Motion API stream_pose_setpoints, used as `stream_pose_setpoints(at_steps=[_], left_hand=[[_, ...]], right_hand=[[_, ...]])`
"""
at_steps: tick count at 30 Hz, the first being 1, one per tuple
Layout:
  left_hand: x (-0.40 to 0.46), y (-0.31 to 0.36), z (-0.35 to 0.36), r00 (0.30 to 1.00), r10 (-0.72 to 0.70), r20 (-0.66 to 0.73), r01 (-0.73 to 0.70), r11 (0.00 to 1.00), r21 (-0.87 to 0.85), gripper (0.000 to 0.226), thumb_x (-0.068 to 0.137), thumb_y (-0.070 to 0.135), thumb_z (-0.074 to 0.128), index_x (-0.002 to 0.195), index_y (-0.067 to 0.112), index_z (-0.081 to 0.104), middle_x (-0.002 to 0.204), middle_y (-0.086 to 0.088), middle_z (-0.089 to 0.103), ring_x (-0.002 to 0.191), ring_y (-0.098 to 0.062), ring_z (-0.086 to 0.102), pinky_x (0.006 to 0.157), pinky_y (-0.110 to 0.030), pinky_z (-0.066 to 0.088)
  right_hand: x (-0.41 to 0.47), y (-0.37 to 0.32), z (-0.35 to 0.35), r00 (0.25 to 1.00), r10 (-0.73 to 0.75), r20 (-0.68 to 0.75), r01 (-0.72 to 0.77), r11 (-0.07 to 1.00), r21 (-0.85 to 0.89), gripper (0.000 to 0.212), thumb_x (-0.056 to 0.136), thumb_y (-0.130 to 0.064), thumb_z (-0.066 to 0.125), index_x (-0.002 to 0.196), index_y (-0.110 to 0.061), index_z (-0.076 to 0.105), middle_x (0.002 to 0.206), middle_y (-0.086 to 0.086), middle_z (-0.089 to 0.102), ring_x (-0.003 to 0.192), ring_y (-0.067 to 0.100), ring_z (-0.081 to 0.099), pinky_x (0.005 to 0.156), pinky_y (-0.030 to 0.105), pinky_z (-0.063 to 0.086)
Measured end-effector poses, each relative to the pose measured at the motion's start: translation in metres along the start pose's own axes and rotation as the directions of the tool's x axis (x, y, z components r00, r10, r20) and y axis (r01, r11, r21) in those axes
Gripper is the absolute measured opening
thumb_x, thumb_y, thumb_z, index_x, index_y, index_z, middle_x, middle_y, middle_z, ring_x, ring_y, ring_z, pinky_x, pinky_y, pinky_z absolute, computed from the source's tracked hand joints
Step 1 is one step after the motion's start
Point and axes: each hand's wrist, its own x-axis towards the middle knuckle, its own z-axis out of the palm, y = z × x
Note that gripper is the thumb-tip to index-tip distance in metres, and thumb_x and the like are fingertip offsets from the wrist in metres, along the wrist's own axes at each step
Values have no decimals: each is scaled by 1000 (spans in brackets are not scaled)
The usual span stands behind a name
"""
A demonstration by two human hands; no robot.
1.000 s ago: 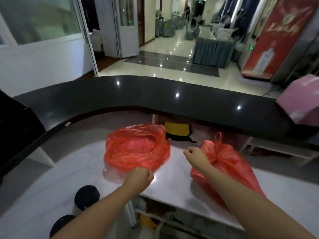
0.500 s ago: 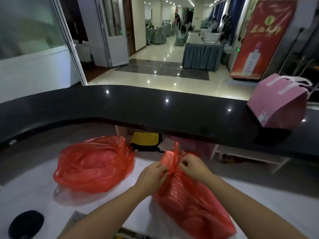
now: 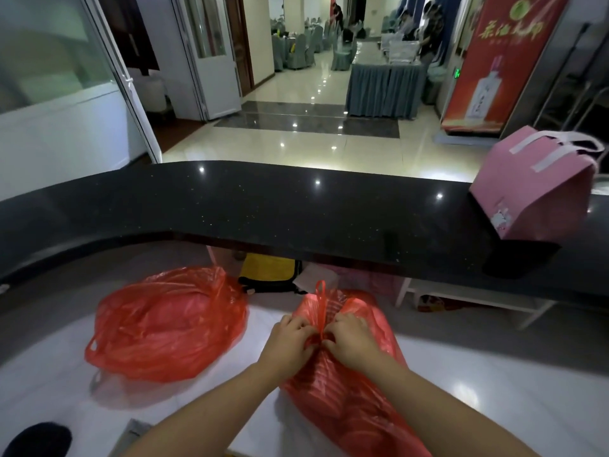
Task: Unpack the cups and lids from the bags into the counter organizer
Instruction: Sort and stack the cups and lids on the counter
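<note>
Black counter — curved, glossy, spans the whole view; a pink gift bag stands on it at far right. Below it, white counter carrying both red bags. Left red bag — loose, mouth slack, lying apart from the hands. Right red bag — tied, knotted handles sticking up; ridged round shapes show through the plastic, contents otherwise unclear. Left hand and right hand meet at the knot, fingers curled, pinching the twisted plastic from either side. Dark round object at lower left edge, partly cut off.
</note>
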Motion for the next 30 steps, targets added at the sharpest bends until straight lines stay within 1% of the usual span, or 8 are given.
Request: stream_pose_setpoints(at_steps=[2, 5, 8, 10, 14, 16, 22, 30], left_hand=[[5, -4, 0, 1000, 22, -19, -23, 999, -35, 31, 93, 42, 53, 117, 30, 70, 115, 8, 61, 106, -21, 50, 90, -35, 43], [12, -6, -4, 998, 24, -64, -39, 970, -241, 24, 97, 38, 55, 104, 26, 74, 101, 8, 64, 96, -15, 54, 86, -33, 46], [20, -6, -13, 999, 30, -24, -38, 908, -417, 20, 93, 35, 57, 98, 26, 74, 95, 10, 69, 89, -4, 57, 81, -20, 46], [25, -9, -17, 997, 78, 14, -65, 913, -403, 19, 88, 36, 63, 103, 31, 74, 99, 14, 69, 91, 0, 57, 79, -8, 41], [33, -10, -18, 986, 167, 1, -155, 920, -361, 19, 85, 39, 68, 101, 31, 74, 97, 15, 61, 91, 0, 53, 81, -11, 41], [37, -8, -17, 982, 186, -21, -181, 912, -368, 19, 83, 41, 68, 96, 29, 73, 95, 16, 60, 92, 2, 49, 81, -6, 35], [40, 10, -13, 987, 152, -53, -159, 875, -457, 11, 80, 33, 70, 83, 22, 71, 83, 9, 61, 84, -6, 52, 73, -17, 40], [44, 18, -11, 997, 81, -8, -70, 803, -592, 10, 80, 20, 74, 74, 21, 66, 75, 12, 61, 78, -5, 56, 68, -15, 41]], right_hand=[[0, 0, 0, 1000, -17, -26, 19, 997, 73, 25, 96, -39, 53, 112, -29, 69, 118, -2, 55, 120, 24, 47, 100, 41, 35], [-4, 4, -1, 994, -26, -105, 43, 985, 165, 23, 97, -37, 55, 112, -26, 69, 115, -3, 57, 117, 20, 49, 97, 36, 35], [-11, 10, -6, 981, -55, -185, 97, 968, 230, 19, 96, -32, 59, 108, -23, 71, 111, -2, 60, 111, 20, 54, 97, 39, 40], [-16, 11, -9, 975, -65, -214, 118, 963, 244, 18, 96, -29, 60, 106, -20, 72, 109, 0, 62, 109, 21, 55, 97, 40, 42], [-25, 9, -13, 964, -58, -259, 119, 967, 226, 18, 96, -29, 60, 107, -22, 72, 110, -4, 62, 109, 18, 54, 97, 38, 41], [-30, 9, -15, 959, -49, -279, 115, 968, 225, 17, 96, -28, 60, 107, -21, 72, 110, -4, 63, 108, 18, 55, 96, 37, 41], [-46, 3, -12, 916, 92, -390, 7, 969, 246, 16, 85, -25, 69, 100, -24, 69, 100, -6, 62, 99, 21, 57, 87, 38, 41], [-43, 2, -5, 886, 228, -403, -114, 951, 286, 12, 78, -25, 73, 89, -26, 70, 92, -8, 58, 94, 20, 56, 81, 34, 36]])
